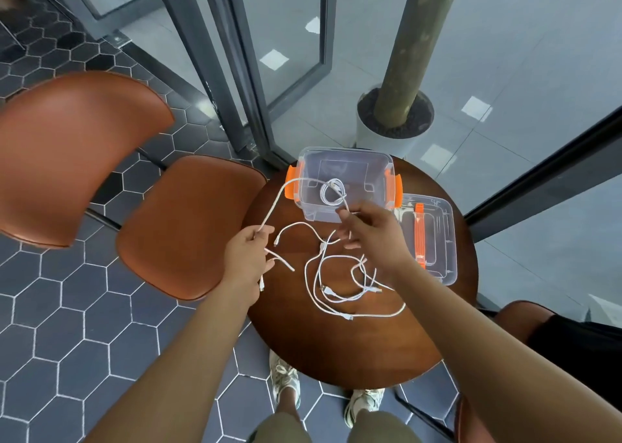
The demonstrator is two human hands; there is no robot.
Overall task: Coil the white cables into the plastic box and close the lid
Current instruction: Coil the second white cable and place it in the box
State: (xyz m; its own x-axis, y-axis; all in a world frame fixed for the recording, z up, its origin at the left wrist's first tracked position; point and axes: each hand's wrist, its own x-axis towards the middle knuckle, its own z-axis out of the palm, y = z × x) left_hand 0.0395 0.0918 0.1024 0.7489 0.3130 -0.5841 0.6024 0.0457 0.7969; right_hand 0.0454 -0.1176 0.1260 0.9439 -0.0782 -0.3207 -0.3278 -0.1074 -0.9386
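A clear plastic box (pixel 311 207) with orange latches stands open at the far side of the round wooden table (pixel 353 348). One coiled white cable (pixel 331 192) lies inside it. My left hand (pixel 247 256) pinches a white cable (pixel 274 207) that arcs up over the box's left rim toward my right hand (pixel 368 230), which pinches the same cable at the box's near wall. Several loose white cables (pixel 336 284) lie tangled on the table below my hands. The clear lid (pixel 444 240) with an orange handle lies flat to the right of the box.
A brown leather chair (pixel 188 224) stands against the table's left edge, and another chair (pixel 525 314) sits at the right. Behind the table are a grey planter (pixel 380 139) with a trunk and glass doors. My feet (pixel 286 378) are under the table's near edge.
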